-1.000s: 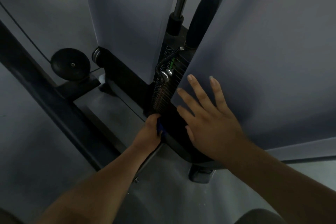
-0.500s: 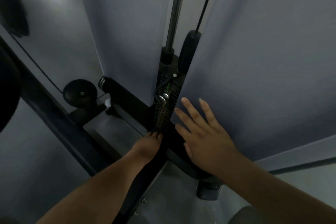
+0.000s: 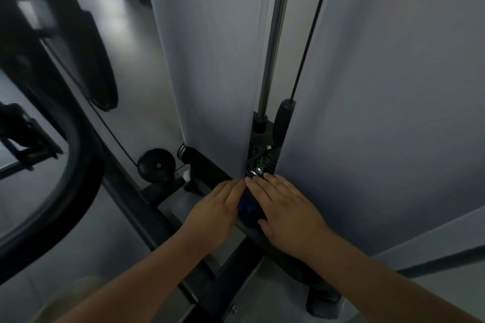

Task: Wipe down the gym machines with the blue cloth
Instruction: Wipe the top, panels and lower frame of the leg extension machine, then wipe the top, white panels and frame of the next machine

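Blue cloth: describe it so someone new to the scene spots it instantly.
Find the steel guide rod running down between the two pale grey shrouds. At its foot both hands meet over the black weight stack. The blue cloth is the small bright-blue patch between the left hand and right hand, the only colour among black parts.

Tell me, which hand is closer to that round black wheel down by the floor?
The left hand. It lies just right of the black wheel, against the blue cloth. The right hand rests beyond the cloth, farther from the wheel.
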